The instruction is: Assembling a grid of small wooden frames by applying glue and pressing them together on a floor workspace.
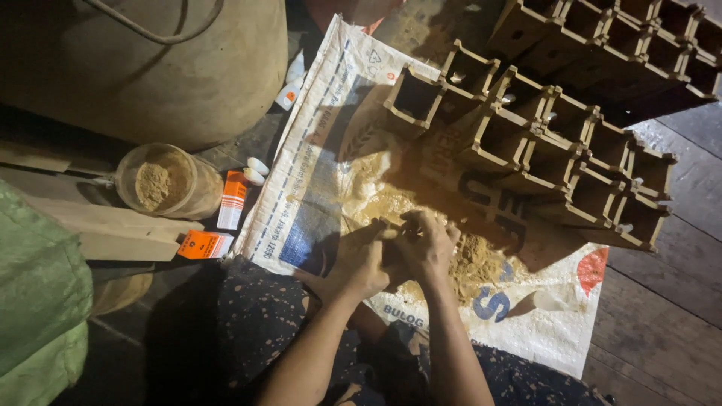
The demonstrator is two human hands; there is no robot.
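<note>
Both hands (395,252) clasp a small piece above the sawdust (470,263).

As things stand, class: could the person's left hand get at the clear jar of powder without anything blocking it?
Probably yes. The left hand is busy over the sawdust pile, but only two small orange boxes lie between it and the jar, low enough to reach over.

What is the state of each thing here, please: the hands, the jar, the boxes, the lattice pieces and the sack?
left hand: closed on a small piece, over the sawdust pile
right hand: closed on the same piece
clear jar: open, partly filled with sawdust
orange boxes: lying flat, shut
wooden lattice pieces: stacked, cells empty
woven sack: spread flat on the floor
</note>
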